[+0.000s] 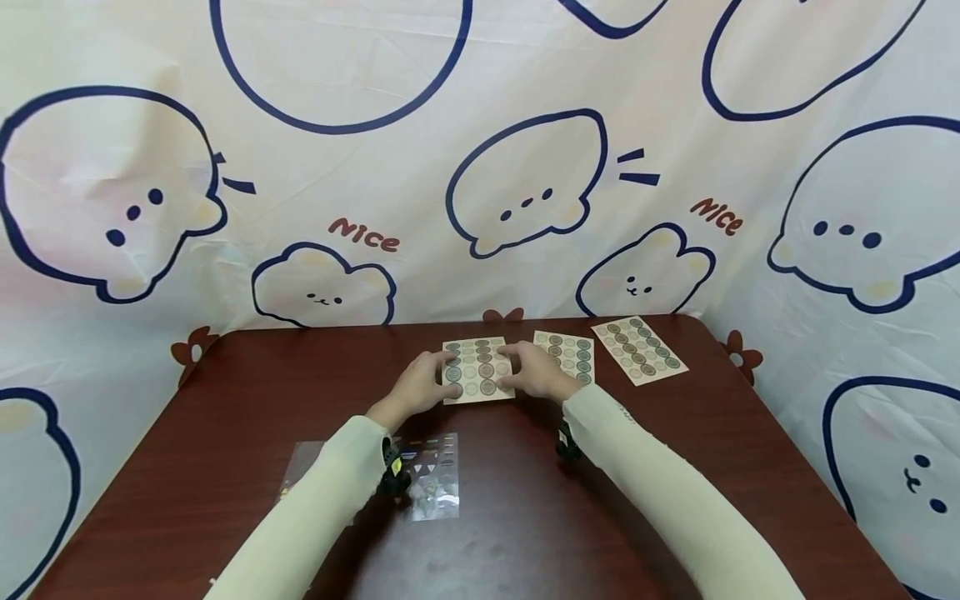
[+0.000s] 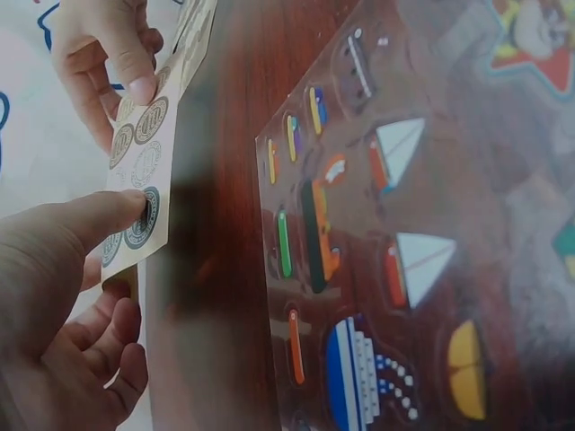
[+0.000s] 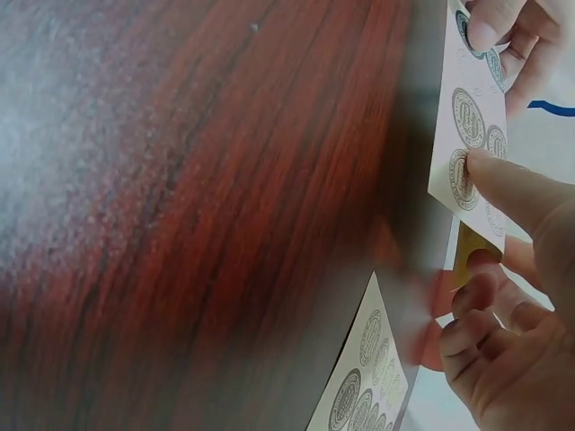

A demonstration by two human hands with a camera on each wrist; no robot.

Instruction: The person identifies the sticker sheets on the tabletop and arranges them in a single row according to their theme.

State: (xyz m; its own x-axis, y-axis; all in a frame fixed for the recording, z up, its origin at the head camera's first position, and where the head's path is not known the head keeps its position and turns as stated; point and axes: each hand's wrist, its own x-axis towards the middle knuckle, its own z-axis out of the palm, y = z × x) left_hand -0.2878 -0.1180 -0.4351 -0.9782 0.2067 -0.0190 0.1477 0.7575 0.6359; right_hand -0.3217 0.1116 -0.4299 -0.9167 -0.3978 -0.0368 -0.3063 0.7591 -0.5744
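Note:
Both hands hold one cream sticker sheet (image 1: 471, 372) printed with rows of round dark and pale seals, near the back of the table. On its left edge my left hand (image 1: 417, 385) pinches it, thumb on the printed face and fingers behind. Opposite, my right hand (image 1: 538, 372) pinches the right edge in the same way. In the left wrist view the sheet (image 2: 162, 235) stands tilted up between the two thumbs. The right wrist view shows the right thumb (image 3: 517, 189) across a seal near the corner, with a yellowish piece (image 3: 474, 256) below the sheet, over the fingers.
A second seal sheet (image 1: 583, 354) lies partly behind the right hand, and a third (image 1: 640, 350) lies angled at the back right. Clear plastic sheets with boat stickers (image 1: 435, 475) lie under and beside the left forearm. A patterned cloth (image 1: 517, 275) hangs behind the brown table (image 1: 525, 533).

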